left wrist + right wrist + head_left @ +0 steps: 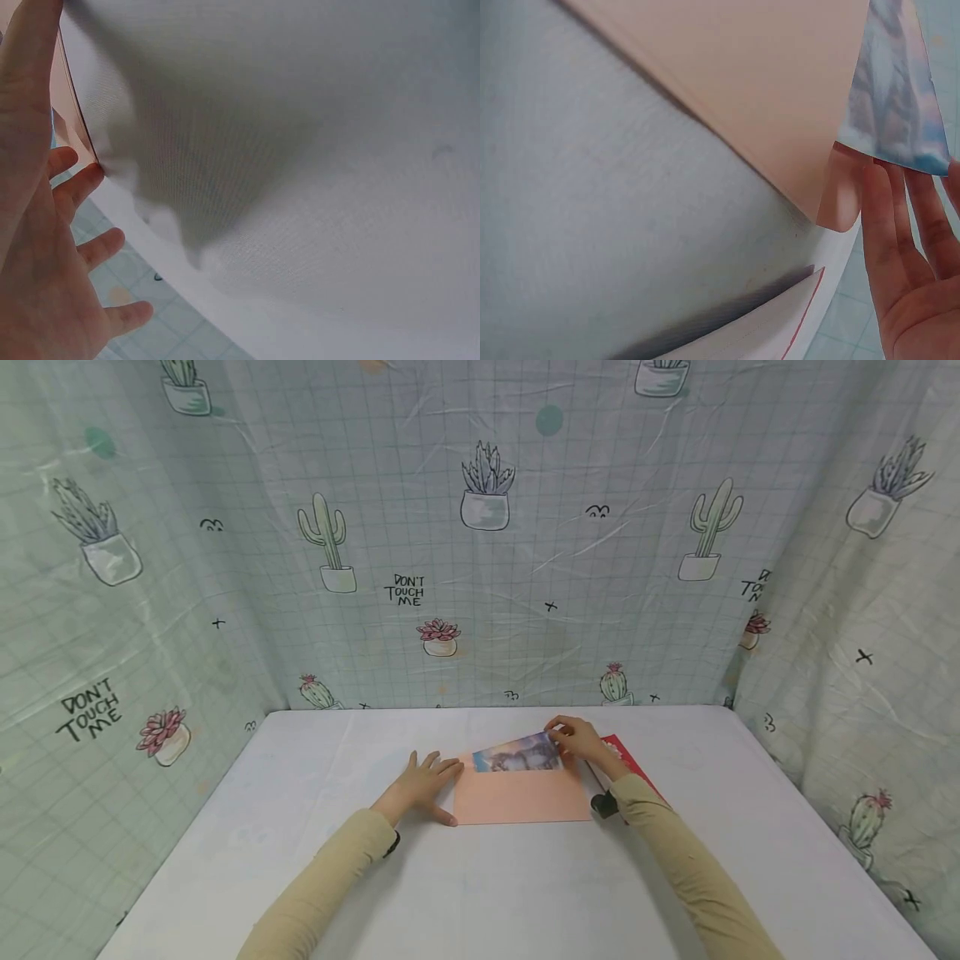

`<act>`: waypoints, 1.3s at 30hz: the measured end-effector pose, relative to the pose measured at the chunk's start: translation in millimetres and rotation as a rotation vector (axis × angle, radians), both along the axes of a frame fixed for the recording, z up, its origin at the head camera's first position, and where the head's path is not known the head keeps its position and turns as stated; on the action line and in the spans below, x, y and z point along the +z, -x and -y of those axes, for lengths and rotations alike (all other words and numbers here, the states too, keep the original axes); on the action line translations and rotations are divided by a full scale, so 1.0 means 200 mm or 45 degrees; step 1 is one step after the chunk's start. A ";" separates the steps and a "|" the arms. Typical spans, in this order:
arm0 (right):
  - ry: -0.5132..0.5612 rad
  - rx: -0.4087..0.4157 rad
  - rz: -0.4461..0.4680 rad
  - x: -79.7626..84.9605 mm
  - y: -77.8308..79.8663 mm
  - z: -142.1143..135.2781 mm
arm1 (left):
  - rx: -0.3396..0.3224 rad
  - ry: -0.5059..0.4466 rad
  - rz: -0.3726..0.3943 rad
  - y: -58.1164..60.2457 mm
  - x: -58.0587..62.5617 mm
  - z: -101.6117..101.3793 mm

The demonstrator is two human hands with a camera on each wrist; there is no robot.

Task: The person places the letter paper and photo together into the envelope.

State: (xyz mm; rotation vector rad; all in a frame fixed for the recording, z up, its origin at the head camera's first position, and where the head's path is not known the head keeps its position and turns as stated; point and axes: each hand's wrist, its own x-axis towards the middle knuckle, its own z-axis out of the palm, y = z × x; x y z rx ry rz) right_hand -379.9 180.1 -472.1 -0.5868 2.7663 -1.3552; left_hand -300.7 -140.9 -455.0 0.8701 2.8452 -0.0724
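A peach envelope (521, 799) lies on the white table, and a glossy picture card (519, 754) with a blue and purple print sticks out of its top. My left hand (422, 783) is at the envelope's left edge, fingers spread, with the thumb by the lower corner and the index fingertip by the upper part. In the left wrist view those fingers look mostly straight. My right hand (579, 742) pinches the card's upper right corner; the right wrist view has fingers behind the card (896, 90) and the thumb at its edge. The card's lower part is hidden inside the envelope (750, 82).
A red-edged sheet or booklet (632, 759) lies partly under the right forearm; its pale face (757, 322) shows in the right wrist view. A small black object (603, 805) is beside the right wrist. Cactus-print cloth (487, 577) hangs behind the table and at both sides.
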 end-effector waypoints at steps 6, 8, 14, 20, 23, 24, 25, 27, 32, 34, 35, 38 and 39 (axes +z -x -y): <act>-0.005 -0.081 0.061 0.01 -0.01 -0.01 | 0.001 0.007 -0.001 0.00 0.00 0.00; 0.001 -0.064 0.074 0.01 -0.01 -0.02 | 0.000 0.005 -0.002 0.00 0.00 0.00; 0.018 -0.027 0.141 0.00 -0.01 -0.05 | 0.000 0.003 0.000 0.01 0.00 0.00; 0.012 -0.003 0.210 0.01 -0.02 -0.06 | 0.002 0.012 -0.005 0.02 -0.01 0.00; 0.011 0.012 0.241 0.01 -0.02 -0.06 | 0.004 0.019 -0.007 0.02 -0.01 0.00; 0.017 0.020 0.244 0.01 -0.03 -0.07 | 0.005 0.021 -0.007 0.02 -0.01 -0.01; 0.017 0.030 0.247 0.02 -0.03 -0.07 | 0.010 0.028 -0.004 0.02 -0.01 -0.01; 0.020 0.051 0.247 0.02 -0.04 -0.08 | 0.017 0.026 -0.003 0.01 -0.01 -0.01; 0.045 0.100 0.247 0.03 -0.06 -0.09 | 0.032 0.046 0.000 0.01 -0.01 -0.01; 0.048 0.116 0.255 0.02 -0.06 -0.09 | 0.037 0.061 0.002 0.02 -0.01 -0.01; 0.047 0.127 0.256 0.02 -0.06 -0.09 | 0.037 0.063 0.002 0.02 -0.01 -0.01; 0.017 0.143 0.272 0.02 -0.05 -0.09 | 0.037 0.057 0.003 0.02 -0.02 -0.01; -0.001 0.145 0.278 0.01 -0.05 -0.09 | 0.037 0.059 0.003 0.02 -0.02 -0.01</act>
